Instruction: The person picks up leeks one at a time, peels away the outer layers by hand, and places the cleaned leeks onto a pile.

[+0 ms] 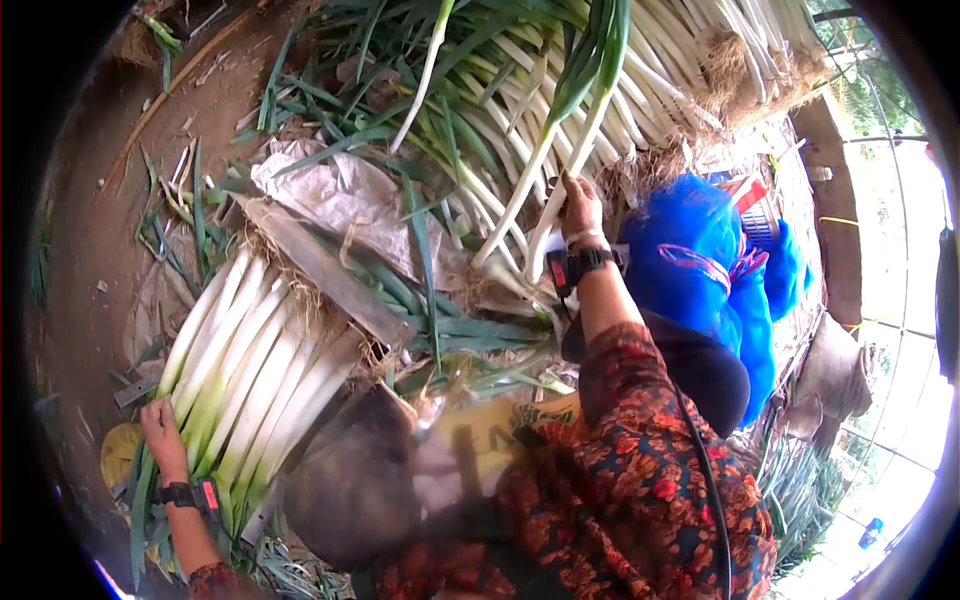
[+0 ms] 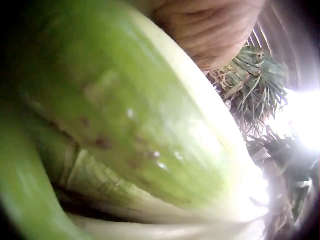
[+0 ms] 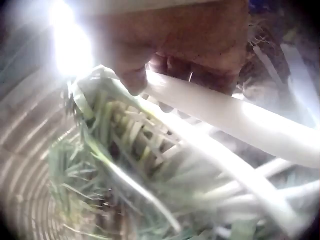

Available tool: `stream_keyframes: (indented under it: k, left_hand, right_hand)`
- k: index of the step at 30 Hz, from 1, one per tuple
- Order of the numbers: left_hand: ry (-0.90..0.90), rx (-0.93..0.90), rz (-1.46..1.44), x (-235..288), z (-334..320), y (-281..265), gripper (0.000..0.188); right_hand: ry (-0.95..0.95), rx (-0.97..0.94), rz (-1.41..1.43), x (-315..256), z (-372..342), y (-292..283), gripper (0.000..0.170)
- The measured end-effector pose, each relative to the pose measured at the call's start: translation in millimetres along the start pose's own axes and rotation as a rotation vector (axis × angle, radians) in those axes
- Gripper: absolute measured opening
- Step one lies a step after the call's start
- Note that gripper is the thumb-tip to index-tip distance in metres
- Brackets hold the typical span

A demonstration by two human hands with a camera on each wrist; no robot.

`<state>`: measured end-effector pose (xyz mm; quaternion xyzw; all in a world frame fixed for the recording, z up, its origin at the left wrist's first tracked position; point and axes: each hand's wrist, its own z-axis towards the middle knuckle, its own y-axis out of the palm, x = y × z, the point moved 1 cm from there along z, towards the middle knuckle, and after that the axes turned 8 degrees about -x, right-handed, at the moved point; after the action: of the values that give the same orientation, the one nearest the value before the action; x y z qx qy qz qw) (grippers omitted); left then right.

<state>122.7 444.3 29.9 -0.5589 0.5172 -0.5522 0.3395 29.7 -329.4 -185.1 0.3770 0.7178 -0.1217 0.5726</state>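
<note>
My right hand grips the white shank of a leek, whose green top rises toward the upper edge of the head view. In the right wrist view its fingers curl round this pale stalk, with a thinner leek just beneath. On the left, a bundle of leeks lies side by side, roots against a flat board. My left hand rests on the bundle's outer side, near where white turns green. The left wrist view is mostly filled by green leek stalks, with part of the hand above.
A large pile of leeks spreads across the top, roots to the right. A blue-wrapped bundle sits beside my right forearm. Loose green leaves and a pale plastic sheet cover ground between. More greens lie at the lower right.
</note>
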Motion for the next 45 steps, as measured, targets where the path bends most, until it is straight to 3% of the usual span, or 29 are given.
stream_keyframes:
  k: [2,3,4,6,10,18,20,22,24,25,27,29,30,32,34,35,39,40,42,45]
  left_hand:
    - [-0.003,0.001,-0.023,-5.3,0.7,0.5,0.021]
    - [-0.009,-0.012,-0.023,-7.2,1.6,-0.3,0.021]
    - [-0.017,-0.017,-0.026,-8.6,2.5,0.6,0.021]
    - [0.016,0.03,-0.032,-5.7,1.9,1.7,0.02]
    - [0.053,0.088,0.012,-4.7,2.8,5.1,0.019]
    - [0.065,0.134,-0.339,-7.3,10.2,3.1,0.029]
    - [0.167,0.279,-0.22,52.1,2.7,-28.8,0.037]
    - [0.296,0.415,-0.045,150.1,-29.6,-77.9,0.043]
    - [0.534,0.586,0.227,215.8,-58.0,-108.1,0.053]
    - [0.603,0.622,0.29,244.5,-69.3,-117.2,0.049]
    - [0.623,0.415,0.441,260.0,-78.0,-122.6,0.039]
    - [0.507,-0.046,0.577,255.7,-77.1,-117.1,0.03]
    - [0.446,-0.103,0.529,256.3,-86.9,-118.8,0.028]
    - [0.341,-0.202,0.433,263.3,-99.0,-124.0,0.023]
    - [0.429,-0.099,0.392,255.7,-102.8,-123.6,0.025]
    - [0.47,-0.054,0.366,253.1,-107.7,-122.3,0.027]
    - [0.432,-0.011,0.393,261.9,-131.8,-123.1,0.027]
    - [0.429,-0.018,0.366,266.3,-136.2,-123.6,0.027]
    - [0.43,-0.037,0.309,276.7,-144.8,-121.9,0.028]
    - [0.511,0.028,0.233,278.4,-149.9,-114.7,0.028]
  right_hand:
    - [0.043,-0.051,0.292,-17.2,-50.3,28.4,0.036]
    - [0.265,-0.115,0.389,-15.9,-60.2,30.1,0.036]
    - [0.269,-0.064,0.424,-16.6,-74.7,37.4,0.036]
    - [0.087,-0.006,0.15,-8.2,-89.9,42.8,0.034]
    - [0.027,-0.012,0.135,-40.3,-134.1,94.0,0.038]
    - [-0.159,-0.409,-0.056,-93.2,-220.9,208.6,0.032]
    - [-0.192,-0.496,-0.148,-96.2,-239.3,223.6,0.037]
    - [-0.276,-0.612,-0.302,-106.7,-264.1,237.0,0.035]
    - [-0.659,-0.761,-0.477,-103.9,-277.7,244.1,0.037]
    - [-0.77,-0.824,-0.587,-110.2,-287.8,248.3,0.039]
    - [-0.947,-0.939,-0.766,-135.8,-317.7,260.0,0.043]
    - [-1.052,-0.953,-0.933,-153.4,-340.3,269.0,0.039]
    - [-1.086,-0.931,-1.036,-156.4,-345.3,271.5,0.038]
    - [-1.143,-0.935,-0.911,-156.0,-351.8,280.2,0.036]
    - [-1.154,-0.971,-0.806,-151.6,-352.6,281.9,0.036]
    - [-1.067,-1.023,-0.796,-153.7,-353.0,279.1,0.031]
    - [-0.076,-1.068,-0.108,-163.2,-337.4,263.1,0.033]
    - [-0.129,-1.038,-0.243,-167.2,-325.5,257.6,0.029]
    - [-0.125,-1.011,-0.167,-172.1,-312.7,243.3,0.027]
    - [0.049,-0.968,0.178,-189.3,-293.7,218.1,0.027]
